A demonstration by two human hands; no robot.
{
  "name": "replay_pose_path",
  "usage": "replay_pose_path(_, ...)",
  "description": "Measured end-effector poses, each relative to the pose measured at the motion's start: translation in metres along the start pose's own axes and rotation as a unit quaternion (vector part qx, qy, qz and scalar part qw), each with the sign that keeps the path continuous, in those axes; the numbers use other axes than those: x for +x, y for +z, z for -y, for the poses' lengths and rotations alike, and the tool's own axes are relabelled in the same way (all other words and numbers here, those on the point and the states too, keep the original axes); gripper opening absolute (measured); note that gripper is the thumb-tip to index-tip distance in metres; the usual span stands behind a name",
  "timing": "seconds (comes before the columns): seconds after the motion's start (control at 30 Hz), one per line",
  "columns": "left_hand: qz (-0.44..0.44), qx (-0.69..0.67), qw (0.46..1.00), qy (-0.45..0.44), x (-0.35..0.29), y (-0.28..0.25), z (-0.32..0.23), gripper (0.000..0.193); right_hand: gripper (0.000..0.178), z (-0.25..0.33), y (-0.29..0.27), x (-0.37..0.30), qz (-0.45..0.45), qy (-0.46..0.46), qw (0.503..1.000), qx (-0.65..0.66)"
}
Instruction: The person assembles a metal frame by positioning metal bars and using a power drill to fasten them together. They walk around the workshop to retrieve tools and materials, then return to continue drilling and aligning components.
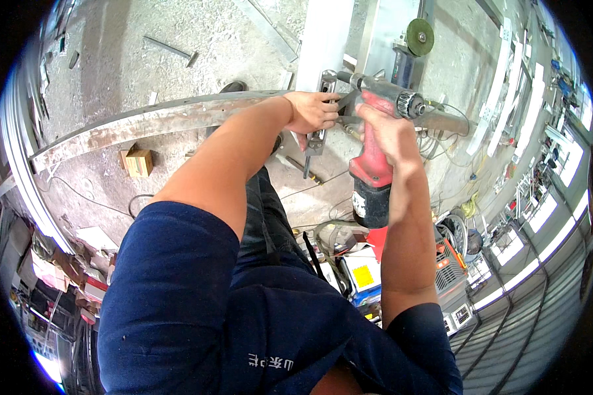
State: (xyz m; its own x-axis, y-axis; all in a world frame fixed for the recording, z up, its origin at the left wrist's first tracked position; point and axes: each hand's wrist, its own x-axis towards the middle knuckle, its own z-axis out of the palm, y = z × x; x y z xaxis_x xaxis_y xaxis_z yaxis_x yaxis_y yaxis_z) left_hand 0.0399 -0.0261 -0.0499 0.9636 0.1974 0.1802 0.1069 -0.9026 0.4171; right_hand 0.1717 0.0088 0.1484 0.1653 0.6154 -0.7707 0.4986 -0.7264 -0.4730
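The left hand (pixel 313 113) had its fingers curled narrowly over the metal piece (pixel 327 83), and the right hand (pixel 390 131) was wrapped around the handle of the red power tool (pixel 371 161). The piece lay under the left fingers, at the near end of the pale beam (pixel 324 39); this grip was probably for keeping it steady. The tool was held with its battery down, toward the body, so that its upper part crossed toward the piece, perhaps to bring its end in line. Whether the end touched the piece, I could not tell. Ahead of the right hand was the grinder (pixel 403 69), with its disc upward. Beneath the left forearm passed the rusty bar (pixel 138 121); below it, left of the hands, stood the wooden block (pixel 140 163).
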Motion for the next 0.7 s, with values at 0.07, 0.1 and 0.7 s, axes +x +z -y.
replay_pose_path(0.07, -0.003, 0.003, 1.0, 0.002, -0.001, 0.0, 0.001, 0.094, 0.032, -0.005, -0.002, 0.005, 0.003, 0.0, 1.0, -0.019)
replay_pose_path(0.1, -0.01, 0.005, 1.0, 0.003, -0.001, 0.002, 0.001, 0.094, 0.035, -0.007, -0.003, 0.007, 0.004, 0.001, 1.0, -0.028)
replay_pose_path(0.7, -0.026, 0.006, 1.0, 0.008, -0.001, 0.003, 0.0, 0.093, 0.034, -0.015, -0.003, 0.004, -0.001, 0.001, 1.0, 0.015)
